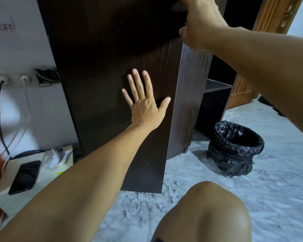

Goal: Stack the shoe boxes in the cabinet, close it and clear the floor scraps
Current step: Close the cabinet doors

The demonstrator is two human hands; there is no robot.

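Kneeling close, with my knee (205, 212) over the marble floor (269, 198), I can see the paper scraps (143, 205) scattered just under the cabinet's front edge, not yet cleared, and the black-lined bin (234, 149) standing near on the right for them. My left hand (143, 100) lies flat on the left door (112, 84), fingers straight and spread, grip released, pressing the panel rather than holding it. The right door (189, 102) stands ajar beside it, and my right hand (199, 21) is up at its top edge, fingers curled over the edge and grasping it. To close well, I judge I should keep the left palm steady so that door stays seated, swing the right door in slowly by its edge, and slip my fingers out before the gap shuts. Behind the open side the cabinet (217, 95) shows a bare shelf; I cannot see the shoe boxes, presumably behind the left door.
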